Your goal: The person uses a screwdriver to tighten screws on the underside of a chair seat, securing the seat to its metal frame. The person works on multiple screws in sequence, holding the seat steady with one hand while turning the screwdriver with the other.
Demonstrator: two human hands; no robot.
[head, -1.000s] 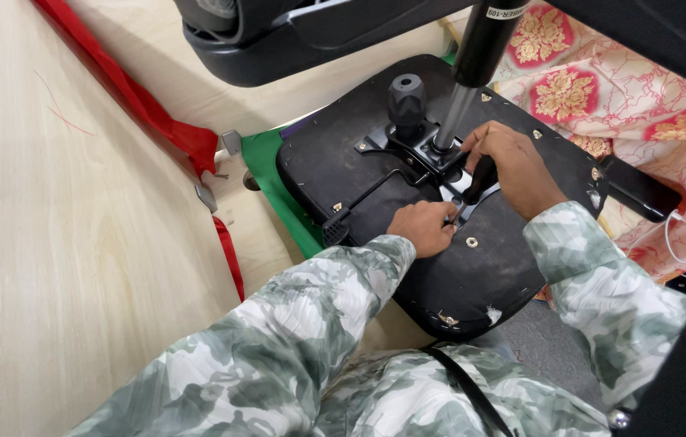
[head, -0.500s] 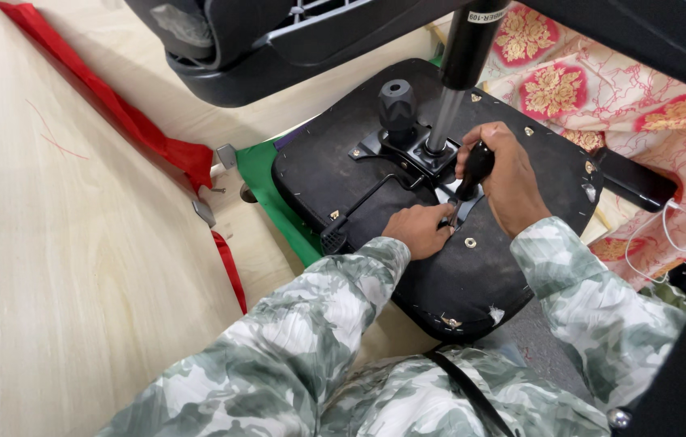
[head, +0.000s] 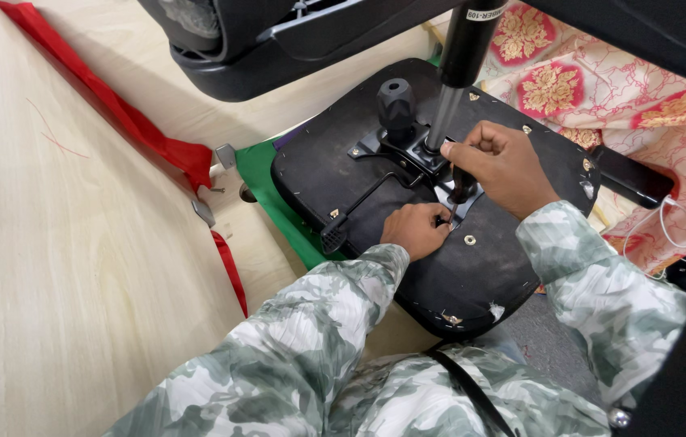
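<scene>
An upturned black chair seat (head: 335,174) lies on the floor with its metal mechanism plate (head: 408,154), a black knob (head: 396,101) and a gas-lift column (head: 456,73) rising from it. My right hand (head: 501,166) grips a dark-handled screwdriver (head: 459,193), its tip pointing down at the plate. My left hand (head: 416,229) rests on the seat underside with its fingers pinched at the tool's tip, where a small screw may be, too small to tell. A bare screw hole with a washer (head: 469,239) lies just right of my left hand.
A black chair base (head: 278,40) hangs over the top of the view. A red strap (head: 129,121) with a metal buckle (head: 204,210) lies on the pale wooden floor. A green mat (head: 266,182) sits under the seat, and patterned red and cream cloth (head: 602,89) at the right.
My right hand has shifted from the column's base onto the screwdriver and stood it upright over the plate. My left hand has stayed at the same spot.
</scene>
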